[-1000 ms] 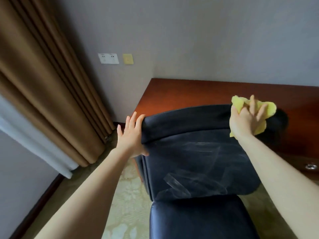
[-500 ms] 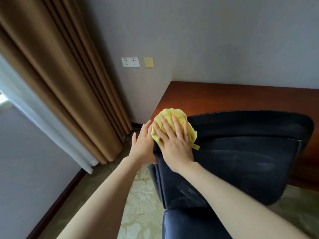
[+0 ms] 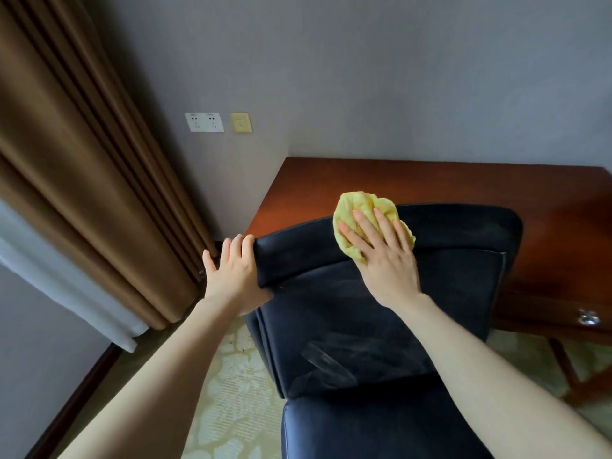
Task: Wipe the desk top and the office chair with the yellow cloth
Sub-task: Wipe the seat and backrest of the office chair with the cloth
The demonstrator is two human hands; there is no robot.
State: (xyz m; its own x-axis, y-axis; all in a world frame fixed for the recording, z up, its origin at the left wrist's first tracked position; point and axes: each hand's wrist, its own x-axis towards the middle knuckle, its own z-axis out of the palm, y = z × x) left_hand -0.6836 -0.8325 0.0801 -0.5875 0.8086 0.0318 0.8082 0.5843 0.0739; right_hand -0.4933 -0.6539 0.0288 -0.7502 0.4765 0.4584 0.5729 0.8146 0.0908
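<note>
A: Yellow cloth (image 3: 364, 210), where?
B: Top edge of the office chair (image 3: 381, 313) backrest. I see right hand (image 3: 387, 260) pressing it, fingers straight, spread. Left hand (image 3: 231, 276) braces the backrest's left corner, fingers straight.

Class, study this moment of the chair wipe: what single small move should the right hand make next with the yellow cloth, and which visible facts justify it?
Probably slide the yellow cloth rightward along the top edge of the backrest. The right hand presses it flat left of the middle, the long stretch to the right lies uncovered, and the left hand braces the left corner.
</note>
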